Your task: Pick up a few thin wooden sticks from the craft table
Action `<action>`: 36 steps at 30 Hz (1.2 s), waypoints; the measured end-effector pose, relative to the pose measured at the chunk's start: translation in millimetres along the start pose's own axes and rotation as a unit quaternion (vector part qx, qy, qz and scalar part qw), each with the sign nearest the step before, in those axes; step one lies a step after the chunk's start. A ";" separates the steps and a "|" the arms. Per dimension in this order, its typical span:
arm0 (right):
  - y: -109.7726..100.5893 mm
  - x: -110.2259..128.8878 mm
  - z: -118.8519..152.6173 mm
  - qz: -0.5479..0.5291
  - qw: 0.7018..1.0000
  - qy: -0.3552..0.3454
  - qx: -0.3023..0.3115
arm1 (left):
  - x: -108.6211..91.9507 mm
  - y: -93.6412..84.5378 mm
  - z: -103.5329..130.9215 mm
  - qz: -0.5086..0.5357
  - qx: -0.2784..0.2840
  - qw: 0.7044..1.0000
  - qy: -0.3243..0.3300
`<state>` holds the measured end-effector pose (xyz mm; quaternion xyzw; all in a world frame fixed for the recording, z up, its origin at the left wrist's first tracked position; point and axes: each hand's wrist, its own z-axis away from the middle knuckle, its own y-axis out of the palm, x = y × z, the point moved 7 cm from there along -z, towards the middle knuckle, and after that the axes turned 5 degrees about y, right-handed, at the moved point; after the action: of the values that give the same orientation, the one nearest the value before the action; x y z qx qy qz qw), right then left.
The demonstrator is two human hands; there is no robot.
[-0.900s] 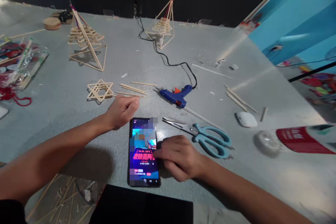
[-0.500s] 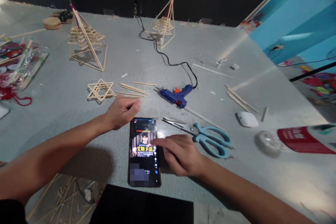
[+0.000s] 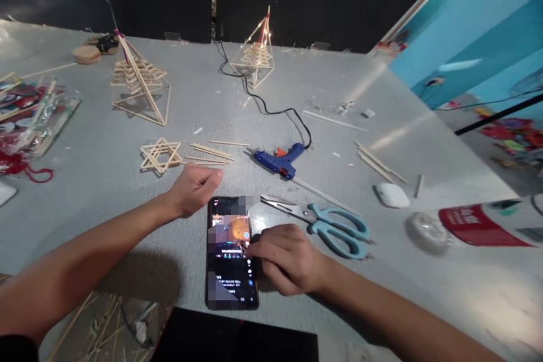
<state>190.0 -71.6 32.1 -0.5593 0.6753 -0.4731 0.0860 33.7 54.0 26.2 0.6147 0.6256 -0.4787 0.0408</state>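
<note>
A black phone (image 3: 231, 251) lies flat on the grey table (image 3: 106, 192) near its front edge, screen lit. My right hand (image 3: 286, 259) rests on the table at the phone's right side, fingers curled, one fingertip on the screen. My left hand (image 3: 194, 186) lies loosely closed on the table just beyond the phone's top left corner, holding nothing. Teal-handled scissors (image 3: 331, 223) lie right of the phone, close to my right hand.
A blue glue gun (image 3: 279, 159) with a black cord lies beyond the phone. Loose wooden sticks (image 3: 210, 153), a stick star (image 3: 161, 154) and two stick pyramids (image 3: 138, 82) (image 3: 254, 56) stand further back. A white case (image 3: 392, 194), tape roll (image 3: 426, 229) and red-labelled tube (image 3: 479, 225) lie right.
The picture on the phone's screen has changed twice. My right finger slid up the screen and came back down. The left hand has stayed put.
</note>
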 end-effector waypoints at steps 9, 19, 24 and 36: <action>-0.3 -0.2 0.6 -0.011 1.000 -0.008 -0.009 | -14.9 0.7 -1.6 -0.028 0.001 0.996 0.081; -1.2 -0.6 2.4 -0.021 1.000 -0.003 -0.013 | -24.9 -20.6 -7.9 -0.229 -0.040 0.958 0.170; -0.4 -0.6 4.2 -0.017 1.000 -0.008 -0.014 | 8.6 -20.0 -20.9 -0.381 0.114 0.917 0.045; -0.7 0.9 2.2 -0.009 1.000 -0.011 -0.020 | 38.7 -5.6 -10.8 -0.393 0.244 0.887 -0.014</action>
<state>191.6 -73.5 31.8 -0.5720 0.6785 -0.4543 0.0785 25.7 90.5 10.3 0.3024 0.6790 -0.6015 -0.2928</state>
